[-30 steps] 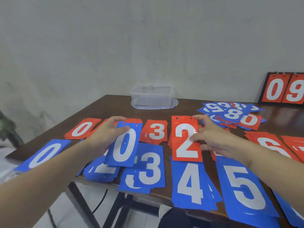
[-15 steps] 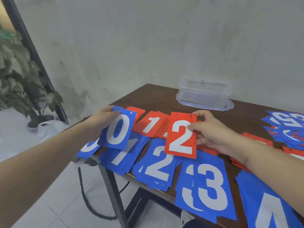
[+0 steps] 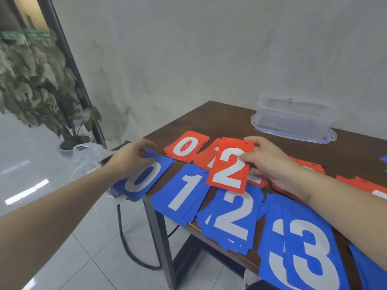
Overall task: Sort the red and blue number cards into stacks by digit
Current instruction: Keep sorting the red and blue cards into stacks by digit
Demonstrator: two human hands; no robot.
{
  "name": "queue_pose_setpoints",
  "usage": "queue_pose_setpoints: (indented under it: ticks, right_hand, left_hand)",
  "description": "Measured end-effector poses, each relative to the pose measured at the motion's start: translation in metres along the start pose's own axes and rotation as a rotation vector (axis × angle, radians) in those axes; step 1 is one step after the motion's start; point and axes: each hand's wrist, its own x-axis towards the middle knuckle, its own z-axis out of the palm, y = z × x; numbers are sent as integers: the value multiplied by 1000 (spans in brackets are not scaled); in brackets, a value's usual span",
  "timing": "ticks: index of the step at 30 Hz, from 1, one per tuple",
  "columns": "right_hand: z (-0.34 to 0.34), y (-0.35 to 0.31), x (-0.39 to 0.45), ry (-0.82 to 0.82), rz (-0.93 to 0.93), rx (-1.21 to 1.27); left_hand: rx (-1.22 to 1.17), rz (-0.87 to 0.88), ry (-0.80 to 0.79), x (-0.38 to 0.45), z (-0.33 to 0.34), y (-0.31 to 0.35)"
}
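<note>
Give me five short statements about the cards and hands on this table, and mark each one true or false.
1. The right hand holds a red 2 card. True.
2. The left hand holds a blue 3 card. False: it holds a blue 0 card.
3. The blue 1 stack lies between the blue 0 card and the blue 2 stack. True.
4. The clear plastic box sits on the blue 3 stack. False: it stands on the bare table by the wall.
5. The red 0 stack is being held. False: no hand touches it.

On the table (image 3: 230,122), the 0 (image 3: 186,148), 1 (image 3: 182,195), 2 (image 3: 232,222) and 3 (image 3: 301,248) stacks run left to right; a tub (image 3: 293,120) sits behind them, a plant (image 3: 37,80) stands left.
</note>
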Motion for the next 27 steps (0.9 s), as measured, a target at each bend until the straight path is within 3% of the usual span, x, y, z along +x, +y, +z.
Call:
queue_pose_setpoints:
  ticks: [5,8,15,22,27]
  right_hand:
    - [-16,-3,9,66,-19,39]
    - [-30,-4,19,102,10,93]
    - [-50,9,35,194,-74,-236]
    - [-64,27,43,223,-134,-763]
    - [-76,35,36,269,-171,-746]
  left_hand:
    - [264,118,154,6,11,9]
    - [252,175,170,13,15,23]
    - [161,302,108,23,44,64]
    - [135,385,61,23,71,102]
    - [165,450,21,21,93,133]
